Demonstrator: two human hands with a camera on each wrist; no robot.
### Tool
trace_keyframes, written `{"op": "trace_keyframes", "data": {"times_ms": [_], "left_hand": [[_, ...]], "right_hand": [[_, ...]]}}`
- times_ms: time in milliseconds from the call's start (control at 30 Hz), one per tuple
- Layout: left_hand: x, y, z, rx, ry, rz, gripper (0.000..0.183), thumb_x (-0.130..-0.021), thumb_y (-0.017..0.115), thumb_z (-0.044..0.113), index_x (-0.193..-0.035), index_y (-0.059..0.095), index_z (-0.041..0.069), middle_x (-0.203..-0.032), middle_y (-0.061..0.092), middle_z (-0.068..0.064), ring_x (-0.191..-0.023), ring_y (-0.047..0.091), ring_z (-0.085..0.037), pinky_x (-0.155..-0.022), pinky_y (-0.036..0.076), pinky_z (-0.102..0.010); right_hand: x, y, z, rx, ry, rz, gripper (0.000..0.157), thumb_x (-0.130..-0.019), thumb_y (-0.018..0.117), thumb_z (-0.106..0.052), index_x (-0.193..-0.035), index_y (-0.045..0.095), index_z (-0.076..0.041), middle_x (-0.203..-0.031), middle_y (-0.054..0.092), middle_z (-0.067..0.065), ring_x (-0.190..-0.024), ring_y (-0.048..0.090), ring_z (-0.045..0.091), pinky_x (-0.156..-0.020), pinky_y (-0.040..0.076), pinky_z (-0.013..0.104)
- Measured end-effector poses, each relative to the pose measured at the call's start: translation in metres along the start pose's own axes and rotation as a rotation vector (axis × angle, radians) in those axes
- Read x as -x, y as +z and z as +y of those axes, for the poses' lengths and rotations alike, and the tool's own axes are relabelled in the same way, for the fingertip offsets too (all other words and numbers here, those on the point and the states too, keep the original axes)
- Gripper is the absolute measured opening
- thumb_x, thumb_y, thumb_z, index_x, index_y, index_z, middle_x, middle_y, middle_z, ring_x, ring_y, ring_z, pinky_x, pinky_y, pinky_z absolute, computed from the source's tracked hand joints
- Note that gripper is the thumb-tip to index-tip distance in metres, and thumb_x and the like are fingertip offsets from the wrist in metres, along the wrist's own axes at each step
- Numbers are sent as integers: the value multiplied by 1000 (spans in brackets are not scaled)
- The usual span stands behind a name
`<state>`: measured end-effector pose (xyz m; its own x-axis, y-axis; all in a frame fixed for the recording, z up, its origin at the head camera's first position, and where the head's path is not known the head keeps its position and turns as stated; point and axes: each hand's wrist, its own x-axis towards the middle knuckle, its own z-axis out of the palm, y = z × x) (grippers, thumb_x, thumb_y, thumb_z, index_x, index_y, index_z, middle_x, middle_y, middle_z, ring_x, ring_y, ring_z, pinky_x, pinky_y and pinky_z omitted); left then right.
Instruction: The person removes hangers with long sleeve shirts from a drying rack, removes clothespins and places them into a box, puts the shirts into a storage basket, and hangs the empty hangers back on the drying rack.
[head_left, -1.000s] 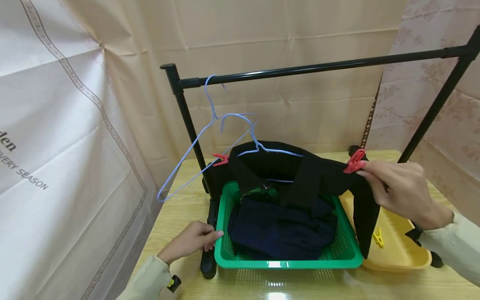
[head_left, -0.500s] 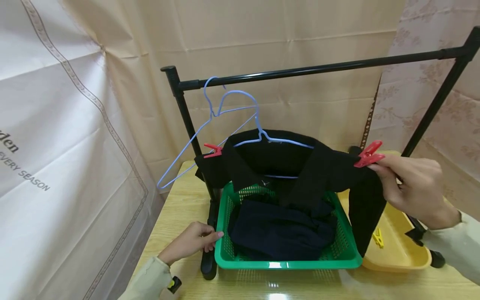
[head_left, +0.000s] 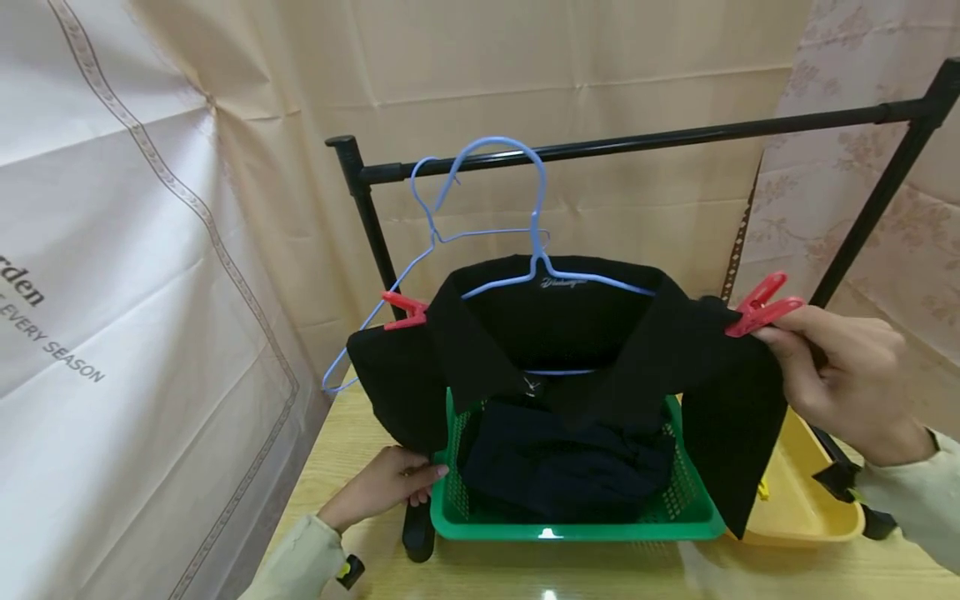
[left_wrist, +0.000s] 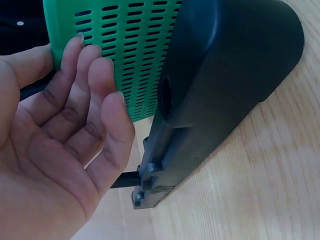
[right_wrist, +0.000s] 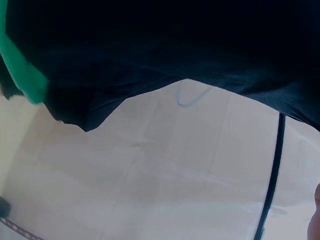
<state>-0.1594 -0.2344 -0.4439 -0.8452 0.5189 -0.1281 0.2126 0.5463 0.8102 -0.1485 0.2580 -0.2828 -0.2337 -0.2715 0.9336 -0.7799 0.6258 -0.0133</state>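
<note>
A black collared shirt (head_left: 637, 358) hangs on a blue hanger (head_left: 539, 242), lifted over the green basket (head_left: 577, 531). Its hook overlaps the rack's rail in the head view. Red clothespins clip the shoulders, one left (head_left: 406, 310) and one right (head_left: 761, 308). My right hand (head_left: 843, 379) pinches the shirt's shoulder at the hanger's end, right by the right clothespin. The left hand (head_left: 382, 487) grips the basket's side rim, thumb over the top and fingers against the perforated wall (left_wrist: 135, 55). Dark fabric (right_wrist: 175, 55) fills the upper right wrist view.
A black rack's rail (head_left: 675, 140) runs across the back, with another blue hanger (head_left: 375, 308) at its left end. The rack's foot (left_wrist: 215, 75) lies beside the basket. A yellow tray (head_left: 817, 500) with a yellow clothespin (head_left: 763, 488) stands at the right.
My right hand has raised the shirt and hanger and shifted slightly right. The hook has risen from below the rail to its level. The left hand stays on the basket.
</note>
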Motion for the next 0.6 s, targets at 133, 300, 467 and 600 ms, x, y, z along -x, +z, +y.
{"op": "trace_keyframes", "data": {"times_ms": [133, 300, 467, 600], "left_hand": [[0, 1, -1, -8, 27, 5, 38, -97, 54, 39, -74, 63, 10, -71, 64, 0, -62, 61, -17, -58, 52, -35], [-1, 1, -3, 2, 34, 10, 37, -97, 53, 38, -75, 64, 11, -71, 63, 0, -62, 61, -17, -59, 52, -36], [0, 1, -1, 36, -33, 9, 38, -97, 53, 40, -78, 64, 9, -75, 63, -2, -67, 60, -19, -64, 51, -41], [2, 1, -1, 81, -95, -5, 37, -98, 51, 41, -86, 64, 9, -80, 62, -4, -71, 59, -20, -66, 51, -42]], "right_hand": [[12, 3, 2, -64, 30, -27, 47, -95, 58, -36, -77, 66, 7, -57, 44, -6, -48, 26, -4, -46, 18, 12], [28, 13, 2, -186, 43, -39, 38, -95, 61, -27, -79, 67, 6, -59, 47, -7, -49, 26, -5, -46, 17, 11], [50, 24, 2, -247, 52, -83, 34, -95, 60, -26, -81, 67, 5, -61, 48, -7, -51, 28, -6, -47, 19, 11], [70, 32, 4, -265, 90, -147, 28, -95, 60, -25, -86, 67, 1, -65, 52, -8, -53, 30, -7, -47, 22, 10]]}}
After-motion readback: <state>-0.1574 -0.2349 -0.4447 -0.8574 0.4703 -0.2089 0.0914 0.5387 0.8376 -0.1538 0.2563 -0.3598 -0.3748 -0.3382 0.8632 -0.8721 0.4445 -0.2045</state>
